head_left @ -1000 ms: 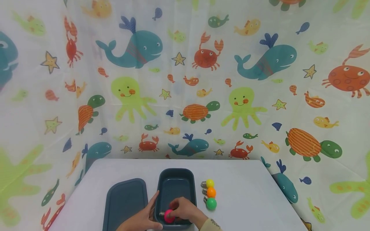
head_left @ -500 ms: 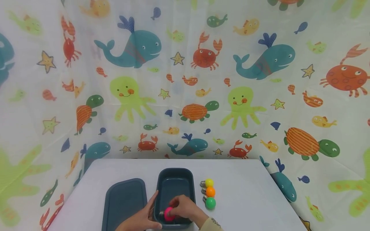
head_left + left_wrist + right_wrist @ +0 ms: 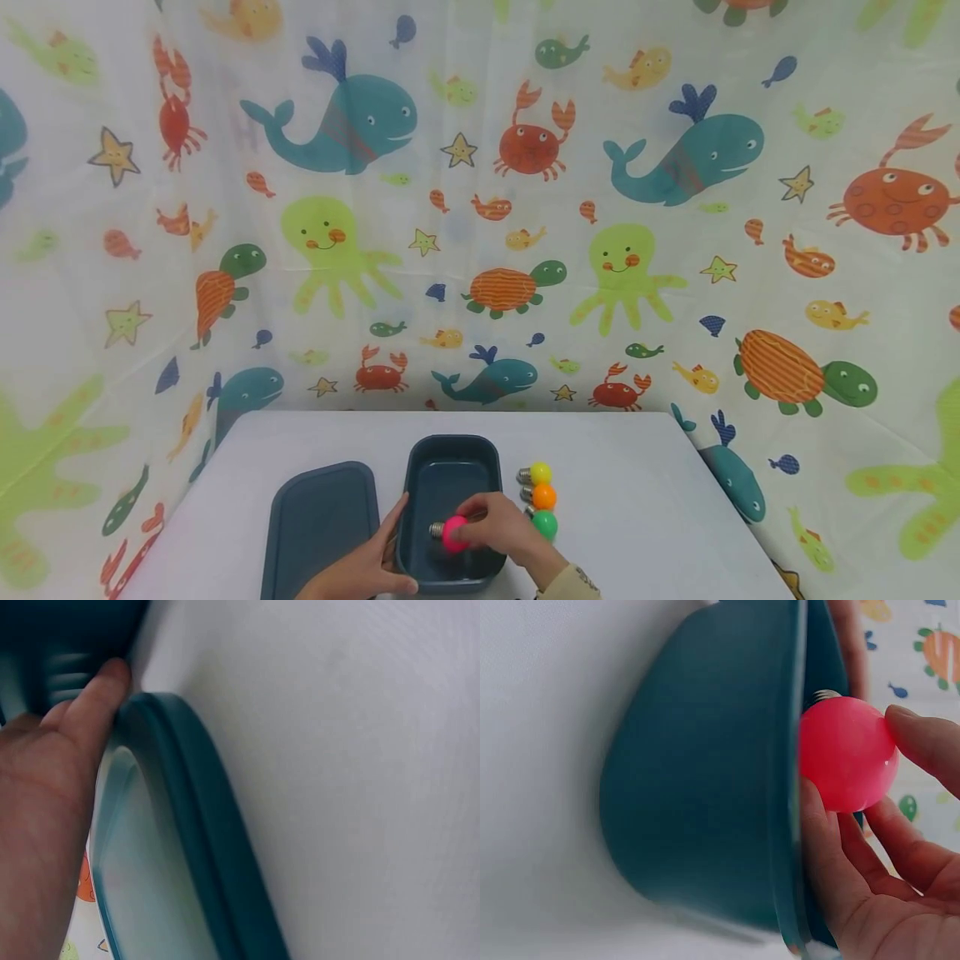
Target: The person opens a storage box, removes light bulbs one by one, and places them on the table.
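My right hand [image 3: 498, 527] pinches a pink light bulb [image 3: 453, 535] between thumb and fingers, over the near half of a dark blue box [image 3: 450, 479]. The bulb's metal screw base points left. Up close in the right wrist view, the fingers surround the round pink bulb [image 3: 847, 754] beside the box's rim [image 3: 787, 825]. My left hand [image 3: 367, 567] rests against the box's left wall, fingers extended along it and thumb by the near corner. In the left wrist view the left hand [image 3: 45, 787] touches the box, its fingers mostly straight.
A dark blue lid [image 3: 322, 517] lies on the white table [image 3: 637, 500] left of the box. To the right, a yellow bulb [image 3: 541, 472], an orange bulb [image 3: 544, 497] and a green bulb [image 3: 545, 525] line up. A sea-animal curtain [image 3: 480, 208] hangs behind.
My right hand has carried the pink bulb away from the box's near end, toward its middle and slightly right. The left hand keeps its place on the box.
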Demonstrator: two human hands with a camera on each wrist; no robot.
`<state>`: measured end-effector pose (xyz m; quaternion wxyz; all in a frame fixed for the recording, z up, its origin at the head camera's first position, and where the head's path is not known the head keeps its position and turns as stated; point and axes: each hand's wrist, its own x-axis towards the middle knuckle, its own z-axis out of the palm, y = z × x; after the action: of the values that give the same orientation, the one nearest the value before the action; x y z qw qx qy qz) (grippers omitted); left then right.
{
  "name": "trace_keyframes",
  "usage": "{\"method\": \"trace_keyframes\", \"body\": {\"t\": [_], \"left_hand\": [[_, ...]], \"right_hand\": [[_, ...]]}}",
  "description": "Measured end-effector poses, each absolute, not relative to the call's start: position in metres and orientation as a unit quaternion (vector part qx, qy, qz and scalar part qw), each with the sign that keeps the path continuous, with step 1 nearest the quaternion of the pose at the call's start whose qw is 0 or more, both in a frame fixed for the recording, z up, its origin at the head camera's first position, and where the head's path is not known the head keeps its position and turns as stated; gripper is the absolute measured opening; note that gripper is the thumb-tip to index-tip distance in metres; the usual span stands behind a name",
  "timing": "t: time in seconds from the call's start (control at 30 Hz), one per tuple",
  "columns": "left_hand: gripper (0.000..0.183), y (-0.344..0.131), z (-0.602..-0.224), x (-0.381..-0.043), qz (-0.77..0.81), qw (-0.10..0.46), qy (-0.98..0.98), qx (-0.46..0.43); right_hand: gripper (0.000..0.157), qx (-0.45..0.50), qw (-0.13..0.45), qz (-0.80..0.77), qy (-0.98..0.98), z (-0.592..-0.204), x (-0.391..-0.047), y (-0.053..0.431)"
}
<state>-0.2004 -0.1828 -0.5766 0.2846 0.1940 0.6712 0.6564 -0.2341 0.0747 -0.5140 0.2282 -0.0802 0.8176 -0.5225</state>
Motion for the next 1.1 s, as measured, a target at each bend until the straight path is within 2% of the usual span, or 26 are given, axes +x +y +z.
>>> {"method": "trace_keyframes", "body": {"t": [0.47,1.1], "left_hand": [[0.112,-0.182,-0.574,-0.199,0.648,0.275,0.684,0.192],[0.112,-0.183,-0.576,-0.198,0.643,0.267,0.69,0.199]], "right_hand": [[0.037,-0.073,0.189,-0.547,0.812,-0.496,-0.232,0.108],[0.048,-0.04,0.133,-0.563,0.815,-0.498,-0.227,0.133]]}}
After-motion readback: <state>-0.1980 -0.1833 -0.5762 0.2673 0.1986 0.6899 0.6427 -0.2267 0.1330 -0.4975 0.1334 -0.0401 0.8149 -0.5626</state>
